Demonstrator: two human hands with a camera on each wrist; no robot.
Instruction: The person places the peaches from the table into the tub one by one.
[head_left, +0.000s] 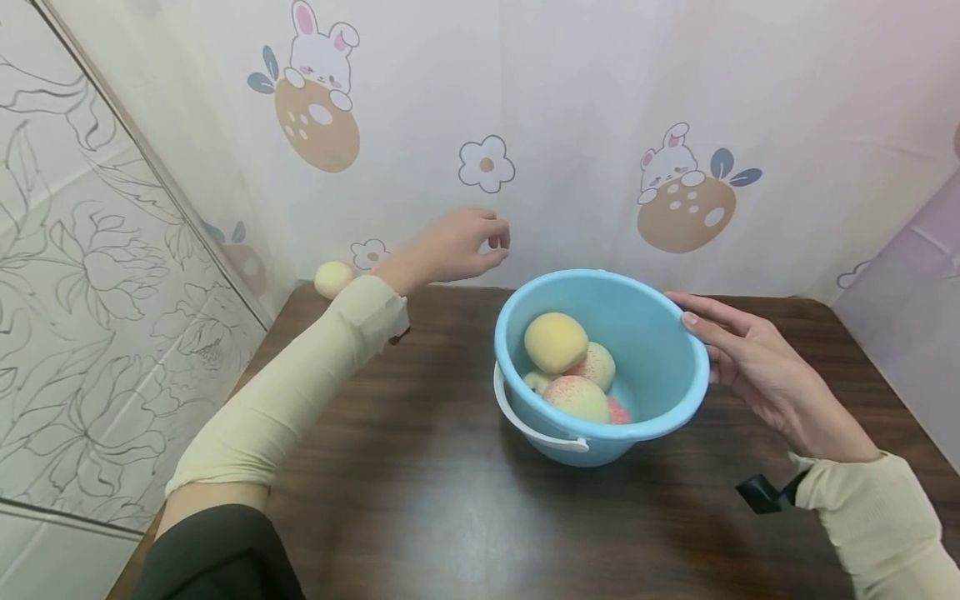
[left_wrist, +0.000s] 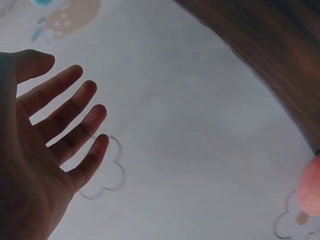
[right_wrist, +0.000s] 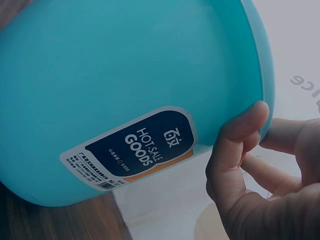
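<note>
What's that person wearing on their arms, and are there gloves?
No gloves: the left hand and right hand are bare. The left cream sleeve has a dark sleeve above it; the right cream sleeve has a black tab beside its cuff.

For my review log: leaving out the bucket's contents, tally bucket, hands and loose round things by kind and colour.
Blue bucket: 1
Hands (left hand, right hand): 2
Pale yellow round thing: 1
Pink round thing, partly visible: 1
Total: 5
</note>
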